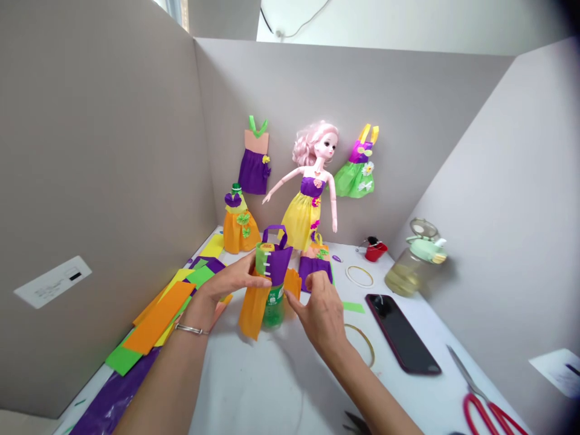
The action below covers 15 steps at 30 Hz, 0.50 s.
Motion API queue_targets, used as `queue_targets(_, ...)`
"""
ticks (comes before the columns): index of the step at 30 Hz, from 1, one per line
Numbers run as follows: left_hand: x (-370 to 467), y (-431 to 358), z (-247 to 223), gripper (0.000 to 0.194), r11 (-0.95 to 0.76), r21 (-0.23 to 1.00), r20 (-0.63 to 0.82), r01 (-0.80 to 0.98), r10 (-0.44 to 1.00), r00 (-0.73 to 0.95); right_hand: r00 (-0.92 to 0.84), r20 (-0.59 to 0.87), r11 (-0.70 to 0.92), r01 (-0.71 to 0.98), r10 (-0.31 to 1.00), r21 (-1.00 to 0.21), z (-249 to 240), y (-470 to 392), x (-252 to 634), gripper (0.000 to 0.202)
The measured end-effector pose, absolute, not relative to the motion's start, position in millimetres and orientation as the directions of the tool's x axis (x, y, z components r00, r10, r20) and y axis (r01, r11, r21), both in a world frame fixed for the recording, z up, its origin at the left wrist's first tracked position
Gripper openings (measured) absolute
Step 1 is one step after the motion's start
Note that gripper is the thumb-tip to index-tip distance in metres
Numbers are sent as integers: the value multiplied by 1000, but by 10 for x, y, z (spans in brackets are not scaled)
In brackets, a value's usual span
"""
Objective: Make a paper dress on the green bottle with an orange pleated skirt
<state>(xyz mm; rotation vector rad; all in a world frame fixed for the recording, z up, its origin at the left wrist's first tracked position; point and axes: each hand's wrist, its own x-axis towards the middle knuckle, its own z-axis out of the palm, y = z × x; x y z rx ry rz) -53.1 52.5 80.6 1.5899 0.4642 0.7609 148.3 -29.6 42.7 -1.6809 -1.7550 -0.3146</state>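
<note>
A green plastic bottle (273, 309) stands upright on the table, dressed in a small paper dress with a green and purple top (280, 263), a purple strap and an orange skirt (254, 309). White stitch-like marks run down the front of the top. My left hand (235, 275) grips the dressed bottle from the left, thumb across the front and the other fingers hidden behind. At the bottle's right side, my right hand (319, 309) has its thumb stretched towards the skirt's right flap (292, 283). Its other fingers are curled, with a gap between them and the thumb.
Behind stands a pink-haired doll (312, 181); paper dresses hang on the back wall. Another dressed bottle (240, 229) stands left. Coloured paper strips (161, 317) line the left side. Rightward lie a phone (402, 333), a bangle (360, 277), red-handled scissors (483, 396) and a jug (410, 266).
</note>
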Motion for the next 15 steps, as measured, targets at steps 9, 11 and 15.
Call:
queue_targets(9,-527,530,835,79,-199,978,191,-69,697,692,89,637,246,874,766,-418,345,-233,1559,8)
queue_targets(11,-530,526,834,77,-193,979,182,-62,706,684,94,628,261,855,772,-449,360,-244,1565,8)
queue_targets(15,-534,512,838,71,-180,981,176,-66,708,684,124,601,281,797,790,-534,415,-270,1571,8)
